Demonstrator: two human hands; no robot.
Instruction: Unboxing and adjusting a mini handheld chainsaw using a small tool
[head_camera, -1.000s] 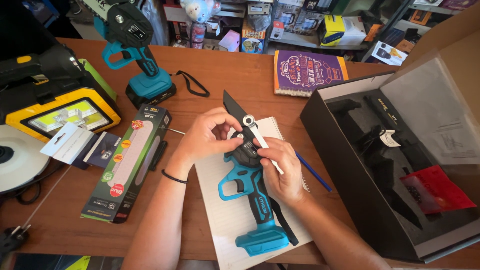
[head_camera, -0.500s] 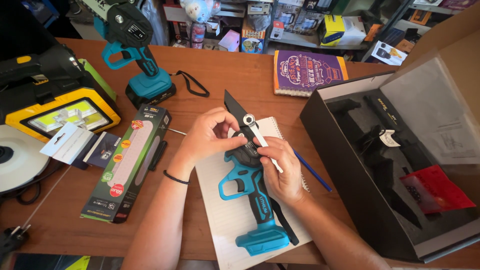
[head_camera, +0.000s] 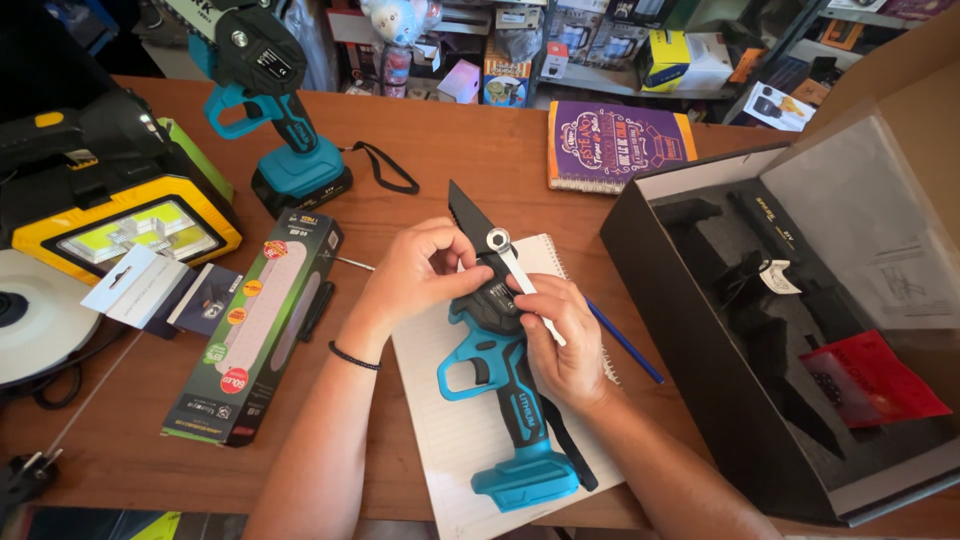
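Nearest, a teal and black cordless pruning tool (head_camera: 500, 400) is lying on a white lined notepad (head_camera: 440, 440) on the brown wooden table (head_camera: 450, 150). The right hand (head_camera: 560, 340) is closing around the tool's black head and pinching a flat silver wrench (head_camera: 520, 275) whose ring end is sitting on the blade bolt. The left hand (head_camera: 420, 270) is gripping the head from the other side, fingers curled just below the black blade (head_camera: 465, 215). A blue pen (head_camera: 625, 345) is poking out beside the pad. To the left, a long green and black carton (head_camera: 255, 330) is lying flat. To the right, an open black box (head_camera: 800, 320) is holding dark parts and a red packet (head_camera: 870, 380). Farther back, a second teal tool (head_camera: 275, 110), a yellow work light (head_camera: 110, 210) and a purple spiral notebook (head_camera: 615, 145) are resting on the table. Beyond, cluttered shelves (head_camera: 560, 40) are lining the room.
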